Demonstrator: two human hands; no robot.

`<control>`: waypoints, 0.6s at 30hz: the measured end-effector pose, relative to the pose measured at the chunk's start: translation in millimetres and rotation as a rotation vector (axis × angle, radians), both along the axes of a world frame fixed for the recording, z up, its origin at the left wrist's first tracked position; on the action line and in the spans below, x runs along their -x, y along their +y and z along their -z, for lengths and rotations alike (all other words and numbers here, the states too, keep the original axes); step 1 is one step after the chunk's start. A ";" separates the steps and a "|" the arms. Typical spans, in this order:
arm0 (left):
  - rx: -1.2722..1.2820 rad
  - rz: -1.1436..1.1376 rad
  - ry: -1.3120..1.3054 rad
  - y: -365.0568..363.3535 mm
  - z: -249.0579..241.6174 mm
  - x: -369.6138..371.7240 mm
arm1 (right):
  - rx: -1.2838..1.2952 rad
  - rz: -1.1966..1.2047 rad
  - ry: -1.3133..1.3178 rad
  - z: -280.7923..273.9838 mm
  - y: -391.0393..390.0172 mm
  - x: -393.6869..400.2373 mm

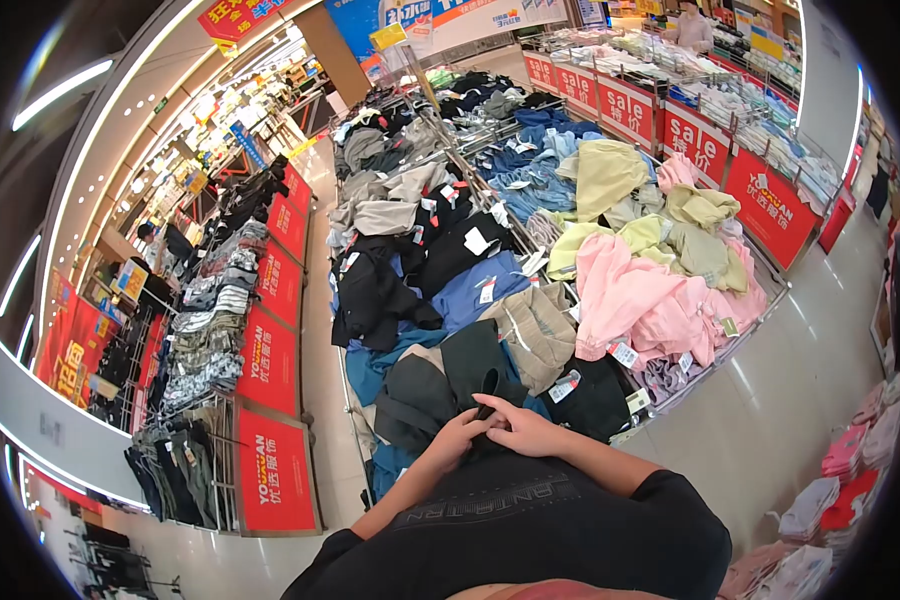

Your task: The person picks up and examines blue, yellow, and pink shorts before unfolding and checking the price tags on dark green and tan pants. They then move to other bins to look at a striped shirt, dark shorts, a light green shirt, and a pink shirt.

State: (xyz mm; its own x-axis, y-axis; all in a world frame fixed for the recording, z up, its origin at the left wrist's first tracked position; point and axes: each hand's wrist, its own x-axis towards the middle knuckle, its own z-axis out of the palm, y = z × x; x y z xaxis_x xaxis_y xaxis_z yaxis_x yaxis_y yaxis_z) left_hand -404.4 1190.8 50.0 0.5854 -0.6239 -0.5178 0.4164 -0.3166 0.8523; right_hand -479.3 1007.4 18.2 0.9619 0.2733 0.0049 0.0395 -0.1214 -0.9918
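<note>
My left hand [457, 437] and my right hand [526, 430] meet just in front of my body at the near edge of the clothing table. Fingers of both are closed on a narrow dark fold of fabric, which rises between them. It seems to belong to the dark grey-green garment [473, 358] spread just beyond; my hands partly hide where they join. Left of it lies a charcoal garment [418, 398]. Beige trousers [532, 335] are bunched behind, and a black garment [592, 400] with a white tag rests to the right.
Pink clothes [635, 295], blue denim [540, 170] and black clothes [385, 295] heap the table. On the left, a rack of folded trousers [215, 305] has red sign panels [270, 360]. Sale signs [625, 108] line the far right. Stacked clothes [810, 510] stand at lower right.
</note>
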 end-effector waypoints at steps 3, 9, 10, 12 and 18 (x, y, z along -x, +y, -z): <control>0.034 -0.058 0.084 -2.1 -1.1 -1.9 | -0.014 0.026 -0.004 3.2 0.3 -0.4; 0.170 -0.241 -0.003 1.7 16.8 -7.1 | 0.048 0.134 -0.019 4.2 1.3 -1.2; 0.152 -0.259 -0.005 1.6 16.0 -6.6 | 0.047 0.161 -0.025 4.3 1.8 -1.0; 0.177 -0.282 0.011 3.7 20.2 -6.7 | 0.059 0.202 -0.043 4.8 2.1 0.1; 0.288 -0.392 0.152 16.2 48.9 -18.0 | 0.114 0.274 -0.099 2.8 1.2 2.1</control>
